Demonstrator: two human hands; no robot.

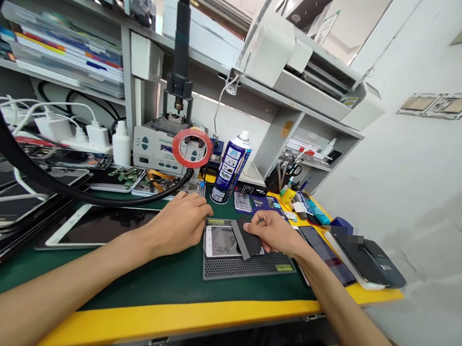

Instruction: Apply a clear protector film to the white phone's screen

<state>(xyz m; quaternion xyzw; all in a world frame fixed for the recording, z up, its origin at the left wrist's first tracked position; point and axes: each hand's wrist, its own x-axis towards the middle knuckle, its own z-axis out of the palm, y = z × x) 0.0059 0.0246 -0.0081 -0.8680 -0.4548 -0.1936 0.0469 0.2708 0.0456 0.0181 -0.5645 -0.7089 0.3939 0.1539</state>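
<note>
Beneath the perforated mat (225, 270), green surface (161, 290) with yellow edging; left of the mat, white-framed tablet (112, 224), lying flat; behind the mat, blue spray can (228, 173), standing; at the mat's left end, left hand (185, 220), fingers curled, cannot tell whether empty; over the mat, right hand (274, 230), fingers pinching dark flat blade (252, 240); on the mat, white phone (219, 240), partly covered by blade.

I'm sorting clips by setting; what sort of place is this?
Probably an electronics repair bench: a white-framed rectangular phone lies on a grey perforated mat, with small green circuit boards heaped farther back.
</note>
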